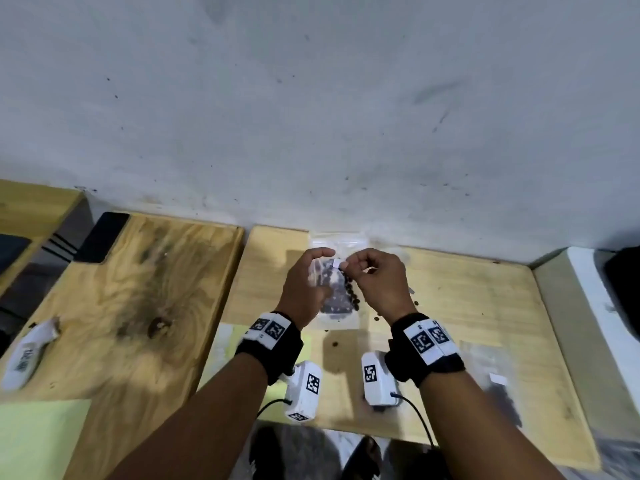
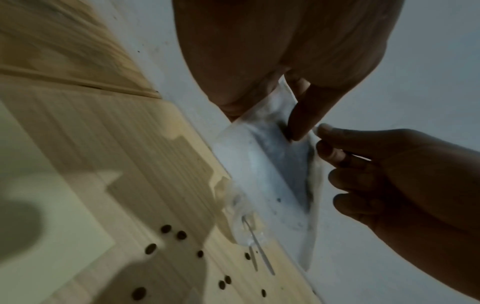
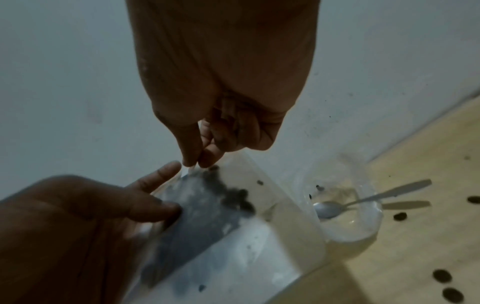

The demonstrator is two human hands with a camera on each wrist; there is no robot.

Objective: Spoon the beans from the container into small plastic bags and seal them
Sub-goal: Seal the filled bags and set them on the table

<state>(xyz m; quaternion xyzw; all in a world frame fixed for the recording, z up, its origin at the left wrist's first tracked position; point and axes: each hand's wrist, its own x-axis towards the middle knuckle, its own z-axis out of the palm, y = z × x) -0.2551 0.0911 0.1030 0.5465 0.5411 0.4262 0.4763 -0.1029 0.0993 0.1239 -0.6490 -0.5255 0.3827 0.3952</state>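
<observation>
Both hands hold a small clear plastic bag point(image 1: 337, 320) with dark beans point(image 1: 343, 296) up over the right wooden board, close to the wall. My left hand point(image 1: 308, 282) grips the bag's left side, thumb in front and fingers behind point(image 2: 298, 111). My right hand point(image 1: 374, 278) pinches the bag's top edge between thumb and forefinger point(image 3: 194, 158), at a small white tab. In the right wrist view the beans point(image 3: 233, 197) lie heaped inside the tilted bag point(image 3: 246, 257). The clear round container point(image 3: 363, 226) stands on the board beyond the bag with a metal spoon point(image 3: 330, 208) in it.
Loose beans point(image 3: 441, 275) lie scattered on the board point(image 1: 467, 306). A filled bag point(image 1: 502, 396) lies at the right near the front edge. A black phone point(image 1: 104, 237) and a white device point(image 1: 27, 355) rest on the left board. The wall point(image 1: 311, 116) is just behind.
</observation>
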